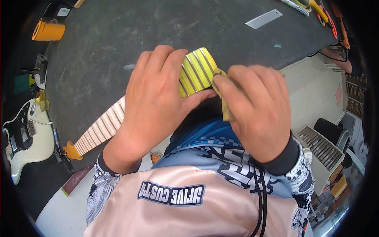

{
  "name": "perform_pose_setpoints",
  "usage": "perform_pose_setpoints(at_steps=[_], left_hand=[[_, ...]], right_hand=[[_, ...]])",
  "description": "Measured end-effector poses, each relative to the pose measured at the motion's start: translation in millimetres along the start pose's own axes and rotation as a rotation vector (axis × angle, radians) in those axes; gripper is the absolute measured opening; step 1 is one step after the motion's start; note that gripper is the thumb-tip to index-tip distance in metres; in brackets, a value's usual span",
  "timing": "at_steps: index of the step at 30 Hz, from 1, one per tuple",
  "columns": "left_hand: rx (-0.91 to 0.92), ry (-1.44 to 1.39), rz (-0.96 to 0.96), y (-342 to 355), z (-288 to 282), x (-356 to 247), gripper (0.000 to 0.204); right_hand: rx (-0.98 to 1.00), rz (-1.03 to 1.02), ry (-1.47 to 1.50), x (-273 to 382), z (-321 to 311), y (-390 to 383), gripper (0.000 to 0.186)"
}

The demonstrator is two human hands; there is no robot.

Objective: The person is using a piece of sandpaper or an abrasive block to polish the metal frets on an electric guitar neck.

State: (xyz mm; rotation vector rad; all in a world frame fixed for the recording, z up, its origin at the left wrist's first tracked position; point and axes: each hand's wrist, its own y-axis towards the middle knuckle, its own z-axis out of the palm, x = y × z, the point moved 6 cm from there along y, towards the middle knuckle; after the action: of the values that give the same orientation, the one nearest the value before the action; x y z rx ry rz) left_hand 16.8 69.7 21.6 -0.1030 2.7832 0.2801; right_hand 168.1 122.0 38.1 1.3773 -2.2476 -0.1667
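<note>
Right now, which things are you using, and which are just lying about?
In use:
striped, fretted neck, held by the left hand
folded yellowish cloth or paper, pinched in the right hand

Just lying about, seemingly:
white guitar
orange cylinder
flat grey metal strip

I hold a guitar neck [196,73] aslant, its fretted face up, pale, then bright yellow at the broad end, beside my olive-tan cloth [226,108].

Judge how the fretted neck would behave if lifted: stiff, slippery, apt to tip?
The fretted neck is probably stiff, looking straight either side of the left hand. Its metal frets may offer some grip. Being long and narrow, it would likely tip if lifted by one end.
</note>
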Motion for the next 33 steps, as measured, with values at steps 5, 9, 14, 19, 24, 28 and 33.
perform_pose_setpoints(at_steps=[5, 9, 14, 19, 24, 28, 33], left_hand=[[-0.006, -0.067, -0.041, 2, 4, 5, 0.067], [0.011, -0.110, -0.074, 4, 6, 8, 0.067], [0.017, -0.131, -0.072, 5, 6, 11, 0.068], [0.063, -0.145, -0.098, 5, 5, 15, 0.073], [0.050, -0.134, -0.089, 7, 7, 10, 0.073], [0.044, -0.129, -0.080, 7, 11, 11, 0.069], [0.033, -0.105, -0.108, 3, 6, 11, 0.064]], right_hand=[[0.031, -0.024, -0.213, 13, 3, -3, 0.041], [0.093, -0.025, -0.224, 10, 3, 17, 0.041], [0.000, -0.097, -0.194, -1, 18, 45, 0.044], [0.122, 0.002, -0.233, 11, 10, 29, 0.043], [0.052, 0.013, -0.282, 10, 9, 8, 0.040], [0.069, 0.044, -0.187, -1, 15, 47, 0.040], [-0.003, -0.036, -0.266, 10, 14, 5, 0.041]])
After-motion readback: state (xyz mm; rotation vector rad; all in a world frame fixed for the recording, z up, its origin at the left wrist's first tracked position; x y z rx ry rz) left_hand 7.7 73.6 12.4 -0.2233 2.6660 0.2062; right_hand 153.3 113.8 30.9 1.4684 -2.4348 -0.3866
